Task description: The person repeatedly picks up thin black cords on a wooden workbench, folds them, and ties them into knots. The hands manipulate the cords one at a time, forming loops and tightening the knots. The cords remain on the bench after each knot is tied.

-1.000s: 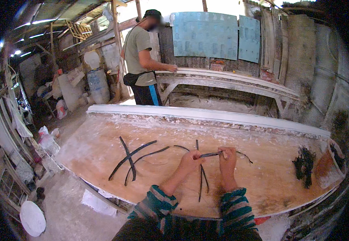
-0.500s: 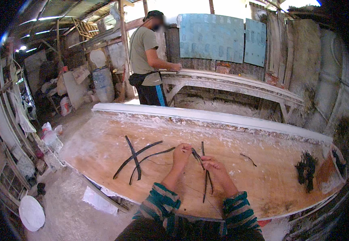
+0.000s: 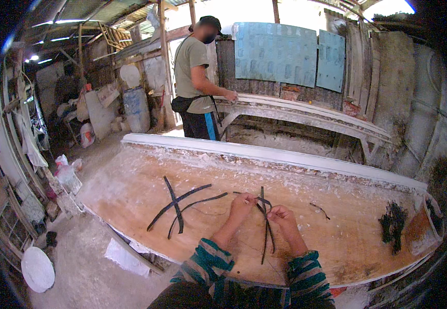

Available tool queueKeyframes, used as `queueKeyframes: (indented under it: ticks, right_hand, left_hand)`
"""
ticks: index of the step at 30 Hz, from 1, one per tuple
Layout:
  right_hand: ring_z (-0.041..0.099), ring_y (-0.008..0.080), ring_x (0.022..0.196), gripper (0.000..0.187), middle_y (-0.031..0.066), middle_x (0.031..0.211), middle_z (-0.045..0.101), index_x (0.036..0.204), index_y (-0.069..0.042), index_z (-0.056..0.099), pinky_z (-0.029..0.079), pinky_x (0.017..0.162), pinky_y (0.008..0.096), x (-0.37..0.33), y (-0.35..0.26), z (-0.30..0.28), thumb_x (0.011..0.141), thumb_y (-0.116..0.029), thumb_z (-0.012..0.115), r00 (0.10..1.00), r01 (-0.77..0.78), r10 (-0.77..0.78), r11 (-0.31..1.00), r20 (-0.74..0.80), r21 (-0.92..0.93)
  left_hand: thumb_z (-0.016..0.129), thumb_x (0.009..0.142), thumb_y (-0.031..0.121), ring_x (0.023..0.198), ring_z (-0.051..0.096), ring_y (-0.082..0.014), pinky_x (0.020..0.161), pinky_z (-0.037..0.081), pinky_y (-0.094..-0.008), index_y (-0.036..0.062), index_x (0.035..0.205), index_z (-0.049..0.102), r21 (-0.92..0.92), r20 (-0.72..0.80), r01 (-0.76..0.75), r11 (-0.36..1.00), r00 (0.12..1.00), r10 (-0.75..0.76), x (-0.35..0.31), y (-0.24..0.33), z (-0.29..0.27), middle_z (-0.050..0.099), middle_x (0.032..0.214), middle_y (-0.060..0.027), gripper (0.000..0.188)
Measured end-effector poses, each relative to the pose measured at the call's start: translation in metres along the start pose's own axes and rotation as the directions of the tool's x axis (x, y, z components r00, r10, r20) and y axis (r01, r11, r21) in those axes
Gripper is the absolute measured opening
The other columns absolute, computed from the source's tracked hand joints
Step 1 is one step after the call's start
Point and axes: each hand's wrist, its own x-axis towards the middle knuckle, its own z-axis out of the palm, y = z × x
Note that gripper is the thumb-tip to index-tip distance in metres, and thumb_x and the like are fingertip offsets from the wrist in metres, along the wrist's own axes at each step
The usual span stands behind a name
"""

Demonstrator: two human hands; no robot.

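Observation:
Above the middle of a plaster-dusted wooden board point(image 3: 305, 242), my left hand point(image 3: 241, 207) pinches a thin black strip point(image 3: 265, 200). My right hand point(image 3: 283, 219) has its fingertips closed at the strip's other end, so it bends across the short gap between my hands. Beneath them, other long black strips point(image 3: 265, 239) lie crossed on the board. Further left, several more black strips point(image 3: 175, 202) cross each other, with a curved one point(image 3: 195, 202) reaching toward my left hand. A short, thin black piece point(image 3: 320, 209) rests to the right of my right hand.
A tangled black bundle point(image 3: 393, 226) lies at the board's right end beside a whitened container point(image 3: 424, 234). A raised white ledge point(image 3: 275, 160) borders the far side. Beyond it, a person point(image 3: 195, 77) stands at a long white bench point(image 3: 305, 113). A white round lid point(image 3: 38, 270) is at lower left.
My hands have drawn slightly apart, the right one lower and to the right. The held strip has gone from hanging steeply to lying more level between them. The other person's head has turned slightly.

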Motion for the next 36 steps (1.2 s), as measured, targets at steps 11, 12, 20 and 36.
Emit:
queueKeyframes:
  ticks: [11,12,20,36]
  right_hand:
    - [0.049,0.0092,0.069,0.014,0.0005,0.073,0.05,0.074,-0.006,0.047,0.04,0.065,0.0224,0.017,0.022,-0.025,0.073,0.004,0.058,0.876,0.311,-0.432,0.846,-0.215,-0.433]
    - [0.048,0.009,0.068,0.013,0.0006,0.073,0.05,0.074,-0.005,0.047,0.04,0.065,0.0221,0.017,0.024,-0.029,0.074,0.003,0.057,0.853,0.323,-0.468,0.822,-0.233,-0.468]
    - [0.043,0.0083,0.066,0.01,0.0007,0.075,0.05,0.074,-0.003,0.052,0.037,0.063,0.0218,0.024,0.026,-0.053,0.081,-0.009,0.058,0.723,0.192,-0.459,0.851,-0.516,-0.488]
    - [0.049,0.0147,0.094,0.009,0.0052,0.107,0.048,0.085,-0.005,0.063,0.041,0.077,0.0265,0.009,0.022,-0.006,0.077,-0.009,0.062,0.994,0.11,-0.112,0.969,0.003,-0.222]
  left_hand:
    - [0.063,0.077,0.019,0.074,0.052,-0.0147,0.061,0.042,-0.0264,0.0056,0.085,0.063,-0.188,0.252,-0.286,0.94,0.91,0.328,-0.009,0.002,0.022,0.055,0.078,-0.0047,0.016]
    - [0.063,0.077,0.02,0.076,0.052,-0.0145,0.062,0.041,-0.0264,0.0065,0.085,0.063,-0.221,0.286,-0.278,0.935,0.898,0.335,-0.013,0.007,0.023,0.054,0.08,-0.0044,0.015]
    - [0.066,0.075,0.022,0.069,0.048,-0.0124,0.061,0.041,-0.0255,0.0033,0.08,0.057,-0.262,0.537,0.03,0.965,0.835,0.12,-0.034,0.035,0.032,0.051,0.076,-0.0028,0.021]
    - [0.058,0.073,0.006,0.074,0.056,-0.0134,0.066,0.043,-0.0247,0.001,0.08,0.06,-0.191,-0.152,0.198,0.961,0.962,-0.228,0.001,0.002,-0.001,0.061,0.077,-0.0062,0.008]
